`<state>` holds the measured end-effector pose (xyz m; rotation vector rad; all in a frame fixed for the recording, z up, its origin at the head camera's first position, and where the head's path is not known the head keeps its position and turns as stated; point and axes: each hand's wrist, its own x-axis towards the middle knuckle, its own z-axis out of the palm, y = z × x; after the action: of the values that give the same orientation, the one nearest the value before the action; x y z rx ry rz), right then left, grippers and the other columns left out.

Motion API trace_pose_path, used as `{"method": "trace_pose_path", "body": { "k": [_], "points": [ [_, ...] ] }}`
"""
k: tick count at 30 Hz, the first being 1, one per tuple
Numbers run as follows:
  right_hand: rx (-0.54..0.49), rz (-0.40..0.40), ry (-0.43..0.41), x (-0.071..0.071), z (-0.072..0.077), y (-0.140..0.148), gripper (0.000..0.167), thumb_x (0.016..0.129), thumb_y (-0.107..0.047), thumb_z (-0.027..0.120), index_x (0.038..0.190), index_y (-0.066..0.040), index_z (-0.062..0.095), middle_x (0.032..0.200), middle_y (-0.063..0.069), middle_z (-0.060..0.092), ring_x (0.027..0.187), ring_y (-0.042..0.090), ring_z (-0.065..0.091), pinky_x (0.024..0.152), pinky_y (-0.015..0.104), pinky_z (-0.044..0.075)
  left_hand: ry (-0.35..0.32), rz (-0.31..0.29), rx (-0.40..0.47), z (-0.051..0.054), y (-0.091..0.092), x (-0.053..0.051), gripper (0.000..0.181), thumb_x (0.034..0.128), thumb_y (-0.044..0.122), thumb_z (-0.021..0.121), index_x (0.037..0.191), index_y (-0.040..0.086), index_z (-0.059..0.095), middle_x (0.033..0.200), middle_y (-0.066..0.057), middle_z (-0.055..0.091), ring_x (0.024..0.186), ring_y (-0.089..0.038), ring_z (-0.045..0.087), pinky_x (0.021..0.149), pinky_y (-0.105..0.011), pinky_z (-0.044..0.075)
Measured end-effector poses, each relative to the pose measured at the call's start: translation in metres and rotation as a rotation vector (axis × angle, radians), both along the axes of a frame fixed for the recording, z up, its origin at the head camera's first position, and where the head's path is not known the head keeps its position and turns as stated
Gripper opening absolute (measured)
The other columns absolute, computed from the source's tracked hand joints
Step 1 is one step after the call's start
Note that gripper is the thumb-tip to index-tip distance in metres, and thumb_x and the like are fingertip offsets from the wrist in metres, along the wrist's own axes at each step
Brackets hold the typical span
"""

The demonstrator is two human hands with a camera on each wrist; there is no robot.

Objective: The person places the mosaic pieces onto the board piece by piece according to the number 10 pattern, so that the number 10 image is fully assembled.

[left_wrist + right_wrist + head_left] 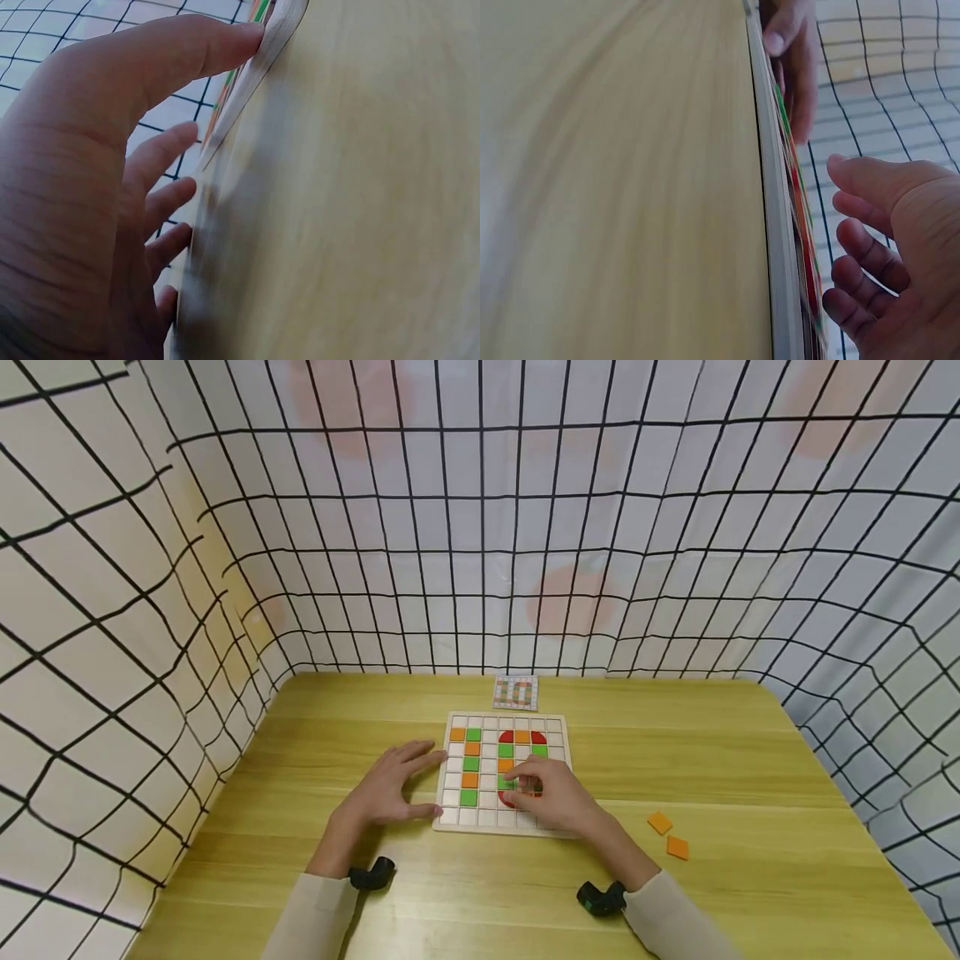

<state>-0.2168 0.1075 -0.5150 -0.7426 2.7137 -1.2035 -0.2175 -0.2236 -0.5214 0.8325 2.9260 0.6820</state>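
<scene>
A square white grid board (487, 817) lies on the wooden table with green, orange and red tiles in its cells. At its left side is my left hand (386, 785), thumb and forefinger spread along the edge. In the left wrist view the thumb tip touches the board's rim (251, 75). My right hand (555, 793) hovers over the right half of the board, thumb and forefinger near a green tile (505, 782). The right wrist view shows its fingers (866, 244) loosely bent, with nothing visible between them and the thumb. This hand hides some lower right cells.
Two loose orange tiles (660, 823) lie on the table to the right of the board. A small card with a coloured grid pattern (515, 692) lies behind the board. Black netting (517, 552) over white cloth surrounds the table's back and sides.
</scene>
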Motion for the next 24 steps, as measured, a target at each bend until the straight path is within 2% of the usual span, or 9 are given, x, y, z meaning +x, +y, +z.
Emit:
{"method": "trace_pose_path", "body": {
  "k": [6,9,13,18,24],
  "points": [
    [-0.008,-0.061,0.022,-0.001,0.002,0.039,0.021,0.091,-0.027,0.08,0.11,-0.02,0.079,0.091,-0.007,0.064,0.083,0.014,0.055,0.072,0.026,0.048,-0.019,0.006,-0.011,0.004,0.0,-0.001,0.087,0.0809,0.063,0.073,0.156,0.028,0.047,0.167,-0.008,0.035,0.156,-0.037,0.029,0.125,-0.065,0.019],
    [0.014,-0.123,0.008,0.001,0.004,0.06,0.022,0.09,-0.029,0.081,0.111,-0.022,0.078,0.091,-0.007,0.062,0.085,0.016,0.054,0.073,0.027,0.047,-0.024,0.005,-0.018,0.005,0.0,-0.001,0.086,0.081,0.064,0.072,0.156,0.029,0.047,0.168,-0.007,0.035,0.156,-0.037,0.028,0.125,-0.065,0.019],
    [0.054,-0.194,0.009,0.007,0.004,0.087,0.027,0.089,-0.035,0.082,0.112,-0.023,0.077,0.095,-0.005,0.064,0.089,0.017,0.055,0.077,0.029,0.049,-0.022,-0.001,-0.014,0.005,0.0,-0.002,0.086,0.0807,0.063,0.073,0.155,0.029,0.048,0.167,-0.007,0.036,0.156,-0.037,0.029,0.125,-0.065,0.02],
    [0.074,-0.221,0.046,0.015,0.002,0.114,0.035,0.087,-0.04,0.083,0.116,-0.021,0.077,0.1,-0.004,0.068,0.092,0.015,0.059,0.082,0.034,0.053,-0.022,-0.002,0.005,0.005,-0.001,0.0,0.086,0.08,0.061,0.074,0.155,0.027,0.05,0.166,-0.008,0.037,0.155,-0.039,0.029,0.125,-0.067,0.019],
    [0.156,-0.268,0.073,0.029,0.002,0.145,0.044,0.085,-0.048,0.083,0.118,-0.022,0.076,0.106,-0.006,0.069,0.097,0.014,0.062,0.086,0.04,0.055,-0.021,-0.01,0.012,0.004,0.001,0.001,0.085,0.0801,0.059,0.075,0.154,0.025,0.05,0.166,-0.01,0.038,0.155,-0.041,0.03,0.124,-0.068,0.019]
  ]
}}
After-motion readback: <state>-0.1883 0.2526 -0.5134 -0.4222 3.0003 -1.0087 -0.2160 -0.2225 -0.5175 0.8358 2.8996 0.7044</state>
